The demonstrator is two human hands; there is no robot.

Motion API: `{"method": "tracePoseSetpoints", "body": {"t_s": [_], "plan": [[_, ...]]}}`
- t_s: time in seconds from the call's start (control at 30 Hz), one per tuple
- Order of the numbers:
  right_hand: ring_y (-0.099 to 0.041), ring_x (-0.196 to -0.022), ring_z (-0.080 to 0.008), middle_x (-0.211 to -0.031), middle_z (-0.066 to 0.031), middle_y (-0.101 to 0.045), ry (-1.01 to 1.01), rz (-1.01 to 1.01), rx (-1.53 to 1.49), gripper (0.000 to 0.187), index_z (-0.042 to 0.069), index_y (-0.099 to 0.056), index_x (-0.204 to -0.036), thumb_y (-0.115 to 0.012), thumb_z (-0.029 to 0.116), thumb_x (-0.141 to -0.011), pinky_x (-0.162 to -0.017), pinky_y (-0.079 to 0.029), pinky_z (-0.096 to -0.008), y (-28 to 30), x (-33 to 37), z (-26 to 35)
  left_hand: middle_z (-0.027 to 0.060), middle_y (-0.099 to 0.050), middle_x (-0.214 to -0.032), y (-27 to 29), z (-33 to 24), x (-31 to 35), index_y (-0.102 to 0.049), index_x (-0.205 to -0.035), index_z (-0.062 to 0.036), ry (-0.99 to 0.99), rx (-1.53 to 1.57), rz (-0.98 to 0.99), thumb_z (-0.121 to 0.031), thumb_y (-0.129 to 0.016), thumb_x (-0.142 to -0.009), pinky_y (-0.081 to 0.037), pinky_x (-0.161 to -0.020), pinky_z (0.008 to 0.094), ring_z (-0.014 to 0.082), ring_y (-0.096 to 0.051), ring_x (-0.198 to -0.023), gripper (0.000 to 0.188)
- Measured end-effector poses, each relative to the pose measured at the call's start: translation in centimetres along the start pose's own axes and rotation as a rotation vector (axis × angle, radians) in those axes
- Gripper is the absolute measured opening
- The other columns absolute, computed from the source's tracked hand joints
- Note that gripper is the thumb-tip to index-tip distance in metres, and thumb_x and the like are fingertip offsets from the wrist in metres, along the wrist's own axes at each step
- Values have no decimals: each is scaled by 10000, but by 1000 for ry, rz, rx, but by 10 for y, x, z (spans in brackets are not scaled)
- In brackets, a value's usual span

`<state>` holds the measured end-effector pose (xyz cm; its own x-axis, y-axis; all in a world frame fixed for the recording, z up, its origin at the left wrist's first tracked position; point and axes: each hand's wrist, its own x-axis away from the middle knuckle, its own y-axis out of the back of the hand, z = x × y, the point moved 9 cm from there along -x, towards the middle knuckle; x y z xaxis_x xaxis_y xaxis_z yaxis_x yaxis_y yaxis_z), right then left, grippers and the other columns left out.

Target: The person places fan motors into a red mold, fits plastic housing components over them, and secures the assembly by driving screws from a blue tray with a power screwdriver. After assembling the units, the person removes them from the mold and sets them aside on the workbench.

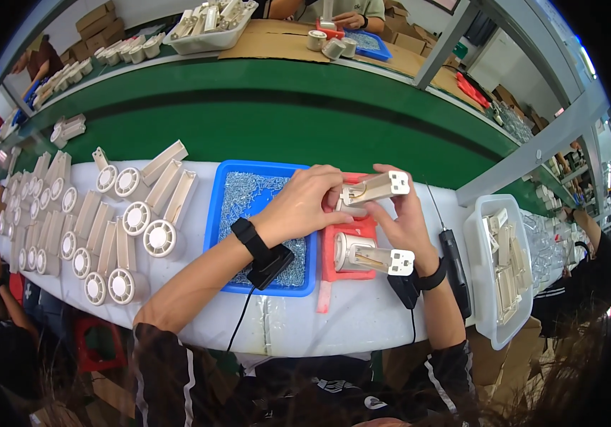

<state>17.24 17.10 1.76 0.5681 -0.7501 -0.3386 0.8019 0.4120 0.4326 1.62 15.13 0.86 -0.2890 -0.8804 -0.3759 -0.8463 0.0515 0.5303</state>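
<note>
A: Which broad features surround you?

B: A green belt (284,121) spans the room beyond your white table (298,327); a grey metal frame (533,151) slants at your right. Across the belt, a co-worker's hands (348,21) work beside brown cardboard (270,43).

A: And on your table?

B: Cream housings (159,238) with ribbed round ends stand grouped at your left. Next come a blue tray (214,206) and, at far right, a white bin (481,285) of cream parts. Between them lie a red fixture (329,260) and a black screwdriver (455,267).

A: Your fingers?

B: Your right hand (411,224) holds the upper housing (373,190) over the fixture's far half, thumb toward you. Your left hand (305,203) bends its fingers against that housing's left end; whether they grip cannot be told. The lower housing (351,252) rests on the near half.

A: The smallest details?

B: White lettering (335,384) on your dark shirt, warped by the lens, and tiny screws (248,188) filling the tray.
</note>
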Motion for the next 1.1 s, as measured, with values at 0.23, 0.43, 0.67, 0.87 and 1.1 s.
{"method": "tracePoseSetpoints", "body": {"t_s": [0.23, 0.43, 0.67, 0.87, 1.1], "plan": [[-672, -1160, -308, -1344, -187, -628, -17, 49, 251, 587, 0, -470, -1469, -662, -57, -917, -1021, -522, -403, -5, 1, 4, 207, -695, -1206, -6, 2, -2, -561, -650, -3, 17, -94, 82, -261, -904, -750, -527, -890, 416, 334, -630, -1113, 440], [-678, -1118, -381, -1306, -218, -637, 108, -27, 282, 523, -11, -509, -1419, -664, -36, -920, -966, -546, -421, -9, -3, 20, 212, -688, -1179, -4, 8, 3, -583, -651, 3, 35, -62, 48, -263, -898, -760, -524, -905, 425, 342, -598, -1195, 426], [-742, -1057, -312, -1148, -203, -722, 101, -4, 325, 441, -55, -552, -1328, -705, -41, -915, -981, -577, -399, -5, -3, 17, 209, -679, -1178, -6, 4, 2, -585, -655, 2, 0, -68, 29, -258, -889, -772, -501, -954, 426, 339, -581, -1226, 417], [-748, -1053, -310, -1123, -202, -731, 80, -23, 297, 447, -57, -557, -1313, -727, -36, -900, -979, -580, -392, -3, -4, 13, 204, -661, -1233, -8, 6, 2, -593, -672, 1, 15, -55, 37, -260, -880, -785, -477, -1008, 425, 344, -577, -1227, 404], [-751, -1059, -321, -1094, -198, -741, 50, 0, 327, 418, -54, -570, -1273, -733, -44, -888, -989, -576, -391, -5, -6, 11, 201, -646, -1269, -9, 4, 4, -601, -694, 7, 6, -86, 46, -272, -872, -794, -467, -1027, 427, 345, -567, -1228, 401]]}}
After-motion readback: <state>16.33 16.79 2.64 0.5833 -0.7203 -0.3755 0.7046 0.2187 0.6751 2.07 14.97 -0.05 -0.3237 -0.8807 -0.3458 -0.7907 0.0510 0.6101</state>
